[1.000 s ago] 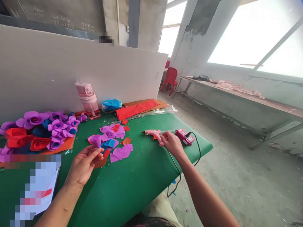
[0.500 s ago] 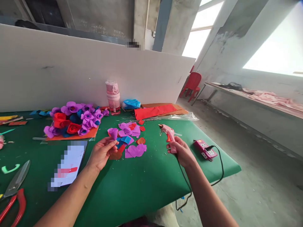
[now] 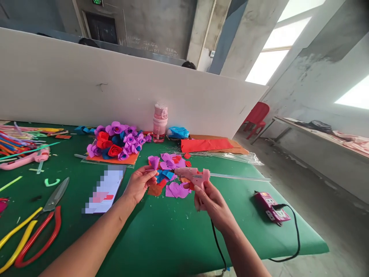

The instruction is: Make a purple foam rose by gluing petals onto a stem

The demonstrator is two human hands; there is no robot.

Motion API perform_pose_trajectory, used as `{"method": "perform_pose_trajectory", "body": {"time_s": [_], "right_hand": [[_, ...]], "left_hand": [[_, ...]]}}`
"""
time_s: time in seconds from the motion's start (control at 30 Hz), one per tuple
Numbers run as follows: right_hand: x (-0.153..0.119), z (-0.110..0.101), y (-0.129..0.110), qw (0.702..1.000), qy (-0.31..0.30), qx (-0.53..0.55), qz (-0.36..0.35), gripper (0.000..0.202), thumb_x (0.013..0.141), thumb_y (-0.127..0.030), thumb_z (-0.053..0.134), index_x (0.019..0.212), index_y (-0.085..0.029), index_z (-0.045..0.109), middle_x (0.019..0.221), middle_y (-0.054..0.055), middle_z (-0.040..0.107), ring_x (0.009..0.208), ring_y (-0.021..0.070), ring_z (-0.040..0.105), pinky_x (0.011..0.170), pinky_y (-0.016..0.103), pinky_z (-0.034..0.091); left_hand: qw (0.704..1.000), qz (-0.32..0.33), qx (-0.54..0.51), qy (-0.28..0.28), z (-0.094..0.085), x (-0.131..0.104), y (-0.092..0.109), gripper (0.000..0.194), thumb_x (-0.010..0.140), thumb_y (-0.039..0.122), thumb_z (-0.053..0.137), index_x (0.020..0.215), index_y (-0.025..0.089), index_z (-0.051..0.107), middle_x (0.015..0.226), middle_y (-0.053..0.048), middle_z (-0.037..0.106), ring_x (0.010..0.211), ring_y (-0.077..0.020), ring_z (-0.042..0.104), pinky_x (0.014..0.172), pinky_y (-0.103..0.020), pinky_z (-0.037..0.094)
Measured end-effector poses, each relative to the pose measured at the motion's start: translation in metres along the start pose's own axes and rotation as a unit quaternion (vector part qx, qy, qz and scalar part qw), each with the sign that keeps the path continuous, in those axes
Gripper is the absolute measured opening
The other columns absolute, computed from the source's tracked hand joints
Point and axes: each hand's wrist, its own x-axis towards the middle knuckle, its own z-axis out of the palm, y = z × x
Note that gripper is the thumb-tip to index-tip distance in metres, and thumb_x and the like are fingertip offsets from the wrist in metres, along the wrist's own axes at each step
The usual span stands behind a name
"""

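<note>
Between its thumb and fingers, my left hand [image 3: 140,184] pinches a purple petal [image 3: 154,162]. My right hand [image 3: 211,202] is wrapped round the handle of a pink hot glue gun [image 3: 193,176], its nozzle pointing left toward the petal but apart from it. A clear glue stick [image 3: 239,177] juts from the back of the gun. Behind and below both hands lie loose purple pieces [image 3: 176,190], blue pieces [image 3: 165,176] and a brown piece [image 3: 155,190]. Finished-looking purple, red and blue flowers [image 3: 115,150] are heaped on an orange sheet beyond my left hand.
A phone [image 3: 108,188], large scissors [image 3: 52,206] and another pink glue gun [image 3: 25,158] lie on the left of the green table [image 3: 161,238]. A pink bottle [image 3: 160,123] stands by the white partition [image 3: 123,84]. At right sits a magenta power socket [image 3: 271,207] with a black cord.
The glue gun has turned side-on and come left, closer to the petal in my left hand. The view has shifted left, showing more of the table's left side.
</note>
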Motion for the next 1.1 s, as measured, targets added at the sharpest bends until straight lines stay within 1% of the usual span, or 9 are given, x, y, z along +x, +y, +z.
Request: {"method": "perform_pose_trajectory", "body": {"time_s": [0.07, 0.17, 0.27, 0.33, 0.4, 0.53, 0.73, 0.9, 1.1], "right_hand": [[0.003, 0.007, 0.001, 0.998, -0.008, -0.052, -0.019, 0.042, 0.088, -0.050, 0.049, 0.112, -0.015, 0.053, 0.064, -0.001, 0.058, 0.045, 0.0087, 0.042, 0.045, 0.023, 0.035], [0.009, 0.016, 0.006, 0.994, -0.017, -0.101, -0.043, 0.038, 0.090, -0.048, 0.045, 0.111, -0.017, 0.050, 0.073, 0.000, 0.060, 0.045, 0.0079, 0.044, 0.044, 0.022, 0.037], [0.014, 0.022, 0.009, 0.987, -0.014, -0.145, -0.064, 0.035, 0.092, -0.046, 0.042, 0.110, -0.016, 0.049, 0.062, -0.002, 0.056, 0.045, 0.0093, 0.044, 0.046, 0.022, 0.037], [0.017, 0.026, 0.008, 0.981, 0.000, -0.174, -0.086, 0.034, 0.092, -0.044, 0.041, 0.110, -0.016, 0.049, 0.054, -0.004, 0.051, 0.046, 0.0104, 0.044, 0.047, 0.022, 0.037], [0.020, 0.029, 0.006, 0.975, 0.015, -0.196, -0.106, 0.032, 0.092, -0.043, 0.041, 0.109, -0.017, 0.050, 0.053, -0.004, 0.049, 0.047, 0.0111, 0.044, 0.049, 0.023, 0.037], [0.023, 0.034, 0.006, 0.973, 0.010, -0.202, -0.108, 0.031, 0.093, -0.043, 0.039, 0.107, -0.019, 0.052, 0.055, -0.003, 0.048, 0.047, 0.0119, 0.044, 0.048, 0.023, 0.037], [0.025, 0.036, 0.012, 0.975, 0.012, -0.193, -0.111, 0.033, 0.093, -0.043, 0.039, 0.113, -0.020, 0.052, 0.062, 0.000, 0.051, 0.049, 0.0126, 0.043, 0.046, 0.024, 0.035], [0.026, 0.038, 0.012, 0.975, 0.013, -0.196, -0.106, 0.029, 0.092, -0.044, 0.040, 0.102, -0.021, 0.057, 0.055, -0.002, 0.044, 0.048, 0.0133, 0.040, 0.048, 0.025, 0.034], [0.027, 0.039, 0.011, 0.970, 0.020, -0.216, -0.108, 0.030, 0.092, -0.042, 0.041, 0.106, -0.020, 0.056, 0.056, -0.001, 0.047, 0.049, 0.0138, 0.043, 0.049, 0.025, 0.036]], "left_hand": [[1.000, 0.005, -0.002, 0.003, 0.000, 0.000, 0.000, 0.033, 0.057, 0.021, 0.081, 0.084, 0.013, 0.064, 0.067, -0.002, 0.071, 0.047, -0.0062, 0.058, 0.051, -0.018, 0.049], [1.000, 0.005, -0.003, 0.006, 0.000, -0.001, 0.000, 0.033, 0.057, 0.022, 0.081, 0.084, 0.013, 0.064, 0.066, -0.001, 0.070, 0.047, -0.0063, 0.057, 0.052, -0.019, 0.049], [1.000, 0.005, -0.002, 0.003, 0.000, -0.001, 0.001, 0.033, 0.057, 0.023, 0.081, 0.083, 0.013, 0.063, 0.066, -0.001, 0.070, 0.047, -0.0062, 0.057, 0.051, -0.019, 0.048], [1.000, 0.005, -0.003, 0.000, 0.000, -0.001, 0.001, 0.033, 0.057, 0.023, 0.081, 0.083, 0.013, 0.063, 0.066, -0.002, 0.070, 0.047, -0.0064, 0.057, 0.052, -0.019, 0.048], [1.000, 0.002, -0.003, -0.002, 0.000, -0.002, 0.001, 0.032, 0.057, 0.023, 0.081, 0.082, 0.013, 0.063, 0.067, -0.003, 0.071, 0.047, -0.0067, 0.057, 0.052, -0.020, 0.048], [1.000, -0.001, -0.006, -0.005, 0.000, -0.002, 0.002, 0.032, 0.057, 0.023, 0.081, 0.081, 0.013, 0.063, 0.067, -0.003, 0.071, 0.048, -0.0069, 0.058, 0.052, -0.019, 0.048], [1.000, -0.003, -0.011, -0.003, 0.000, -0.002, 0.003, 0.032, 0.057, 0.023, 0.082, 0.082, 0.013, 0.064, 0.066, -0.003, 0.070, 0.047, -0.0067, 0.058, 0.051, -0.019, 0.047], [1.000, -0.005, -0.008, -0.006, 0.000, -0.003, 0.004, 0.032, 0.057, 0.023, 0.081, 0.083, 0.013, 0.065, 0.066, -0.003, 0.070, 0.048, -0.0070, 0.057, 0.051, -0.019, 0.047], [1.000, -0.004, -0.009, -0.011, 0.000, -0.004, 0.004, 0.034, 0.057, 0.024, 0.082, 0.084, 0.012, 0.066, 0.066, -0.004, 0.070, 0.048, -0.0068, 0.057, 0.051, -0.019, 0.048]]}}
